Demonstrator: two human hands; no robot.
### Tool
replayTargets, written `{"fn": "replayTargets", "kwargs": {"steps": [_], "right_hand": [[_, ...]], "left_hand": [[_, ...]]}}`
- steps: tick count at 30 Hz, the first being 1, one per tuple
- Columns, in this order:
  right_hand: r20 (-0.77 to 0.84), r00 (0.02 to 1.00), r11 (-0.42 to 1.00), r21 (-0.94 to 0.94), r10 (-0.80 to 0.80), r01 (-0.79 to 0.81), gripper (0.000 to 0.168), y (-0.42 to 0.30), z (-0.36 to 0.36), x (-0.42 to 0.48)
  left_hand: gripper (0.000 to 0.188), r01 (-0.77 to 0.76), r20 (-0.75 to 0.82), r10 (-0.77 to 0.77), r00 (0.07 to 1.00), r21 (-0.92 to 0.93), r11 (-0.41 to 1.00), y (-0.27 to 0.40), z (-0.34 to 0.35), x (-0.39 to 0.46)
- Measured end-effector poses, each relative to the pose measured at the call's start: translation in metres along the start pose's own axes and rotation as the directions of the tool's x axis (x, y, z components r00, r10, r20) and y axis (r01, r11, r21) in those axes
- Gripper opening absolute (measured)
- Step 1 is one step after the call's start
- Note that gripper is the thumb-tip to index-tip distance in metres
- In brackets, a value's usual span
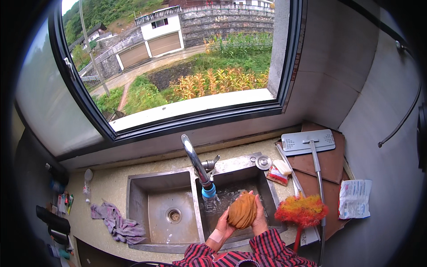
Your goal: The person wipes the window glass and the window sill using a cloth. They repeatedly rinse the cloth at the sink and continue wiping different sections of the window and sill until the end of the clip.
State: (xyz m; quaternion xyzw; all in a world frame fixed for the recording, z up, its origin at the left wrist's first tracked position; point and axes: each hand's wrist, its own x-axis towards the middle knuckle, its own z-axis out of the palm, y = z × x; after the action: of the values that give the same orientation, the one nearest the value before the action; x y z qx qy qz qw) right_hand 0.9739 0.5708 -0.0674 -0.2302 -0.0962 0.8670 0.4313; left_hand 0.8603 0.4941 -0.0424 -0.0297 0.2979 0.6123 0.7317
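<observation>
A bundled brown cloth [243, 211] is held between both hands over the right basin of a steel double sink [197, 213]. My left hand [225, 224] cups it from the left, with a pale patch on the wrist. On its other side, my right hand [260, 216] presses against the cloth. Water runs from the chrome faucet [195, 160], through its blue nozzle [208, 191], into the right basin beside the bundle. A drain [173, 215] shows in the left basin. The undersides of the hands are hidden.
A crumpled purple-gray cloth [118, 223] lies left of the sink. To the right are a soap bar [282, 167], a sink strainer [263, 162], a flat mop head [308, 142], a red-yellow fluffy brush [302, 211] and a plastic packet [355, 199]. The window [200, 115] stands behind.
</observation>
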Motion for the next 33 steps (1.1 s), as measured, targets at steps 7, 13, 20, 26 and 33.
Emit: {"fn": "replayTargets", "kwargs": {"steps": [7,13,20,26,33], "right_hand": [[-0.043,0.998,0.953,-0.303,-0.034,0.019,0.037,-0.004,0.017,0.008],[0.106,0.991,0.383,-0.914,-0.086,0.131,0.022,0.001,-0.001,0.021],[0.173,0.952,-0.274,-0.957,-0.254,0.101,0.029,0.008,0.008,0.011],[0.208,0.939,-0.340,-0.934,-0.273,0.108,0.038,-0.011,0.006,0.011],[0.071,0.986,0.902,-0.419,0.151,-0.108,0.049,-0.034,-0.010,-0.009]], "left_hand": [[0.060,-0.058,0.126,-0.005,0.992,0.488,0.871,0.004,-0.002,-0.016],[0.061,-0.133,0.200,-0.039,0.979,0.773,0.621,-0.022,-0.065,0.030],[0.062,-0.216,0.146,0.181,0.973,0.858,0.467,-0.057,-0.105,0.062],[0.068,-0.089,0.078,0.048,0.996,0.683,0.725,-0.014,-0.021,-0.002],[0.052,0.102,0.091,-0.135,0.987,0.297,0.949,-0.019,-0.012,-0.012]]}}
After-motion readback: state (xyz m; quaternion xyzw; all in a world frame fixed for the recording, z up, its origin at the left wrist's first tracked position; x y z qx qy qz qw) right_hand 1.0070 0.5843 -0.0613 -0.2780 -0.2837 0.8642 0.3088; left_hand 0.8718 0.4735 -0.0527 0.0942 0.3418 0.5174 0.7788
